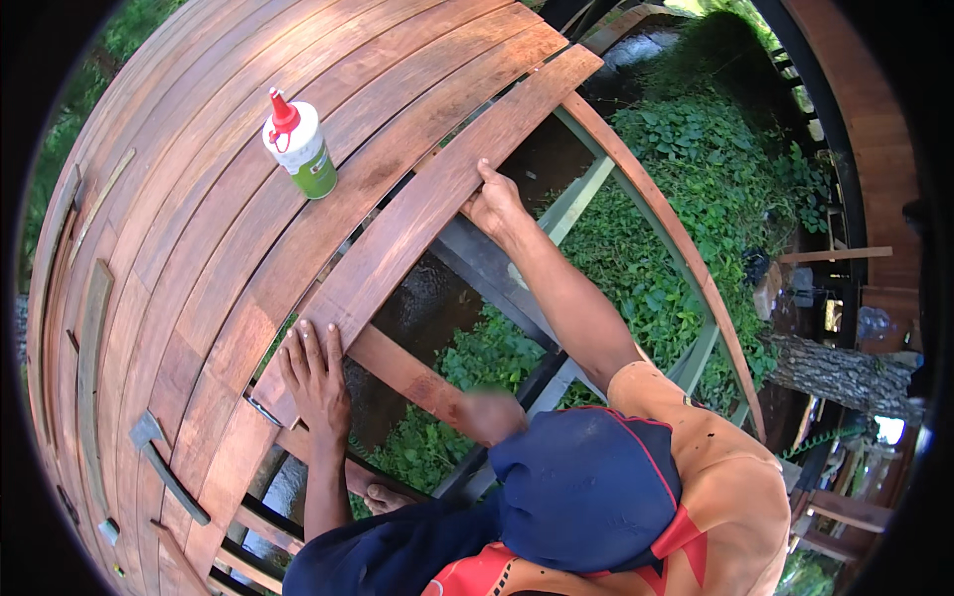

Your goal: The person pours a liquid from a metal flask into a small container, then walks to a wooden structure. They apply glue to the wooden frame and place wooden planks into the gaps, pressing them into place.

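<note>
The left hand (316, 382) lies flat, fingers spread, pinning the loose plank's (417, 214) near end against the deck (199, 199); the right hand (494, 206) grips its far edge, aligning it over the frame (581, 199). A glue bottle (299, 145) stands nearby.

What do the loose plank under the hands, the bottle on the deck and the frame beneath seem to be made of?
Reddish-brown plank: wood, streaky grain showing, smooth, possibly oiled. White bottle with red nozzle cap and green label: likely plastic, with a slight sheen. Grey frame beams: probably painted metal, judging by the flat, even surface.
</note>
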A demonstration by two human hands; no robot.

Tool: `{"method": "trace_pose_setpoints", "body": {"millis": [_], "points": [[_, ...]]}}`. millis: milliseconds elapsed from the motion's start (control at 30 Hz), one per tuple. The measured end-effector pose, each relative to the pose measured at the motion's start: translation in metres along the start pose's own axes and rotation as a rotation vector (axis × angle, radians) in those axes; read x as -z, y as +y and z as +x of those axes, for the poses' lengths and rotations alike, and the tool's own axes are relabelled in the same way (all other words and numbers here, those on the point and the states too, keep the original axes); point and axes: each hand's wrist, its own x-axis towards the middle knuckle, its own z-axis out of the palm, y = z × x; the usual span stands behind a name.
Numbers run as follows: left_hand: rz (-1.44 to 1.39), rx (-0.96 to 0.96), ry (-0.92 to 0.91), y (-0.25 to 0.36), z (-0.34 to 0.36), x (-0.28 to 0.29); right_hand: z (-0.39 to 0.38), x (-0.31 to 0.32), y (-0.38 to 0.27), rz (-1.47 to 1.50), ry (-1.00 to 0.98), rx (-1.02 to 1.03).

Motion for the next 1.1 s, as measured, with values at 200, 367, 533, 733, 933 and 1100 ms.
{"method": "trace_pose_setpoints", "body": {"millis": [200, 367, 533, 733, 933, 1100], "points": [[-0.116, 0.060, 0.054, -0.004, -0.009, -0.021, 0.010, 0.030, -0.039, -1.040, 0.004, 0.002], [-0.234, 0.071, 0.010, -0.009, -0.014, -0.039, 0.048, 0.054, -0.058, -1.059, 0.167, 0.227], [-0.255, 0.084, 0.039, -0.010, -0.028, -0.045, 0.082, 0.072, -0.042, -0.620, 0.031, 0.081], [-0.231, 0.084, 0.097, -0.014, -0.037, -0.052, 0.079, 0.072, -0.041, -0.653, 0.025, 0.100], [-0.232, 0.081, 0.144, -0.018, -0.044, -0.057, 0.075, 0.068, -0.045, -0.535, -0.060, 0.033], [-0.232, 0.083, 0.179, -0.017, -0.047, -0.057, 0.080, 0.078, -0.050, -0.532, -0.161, -0.029]]}}
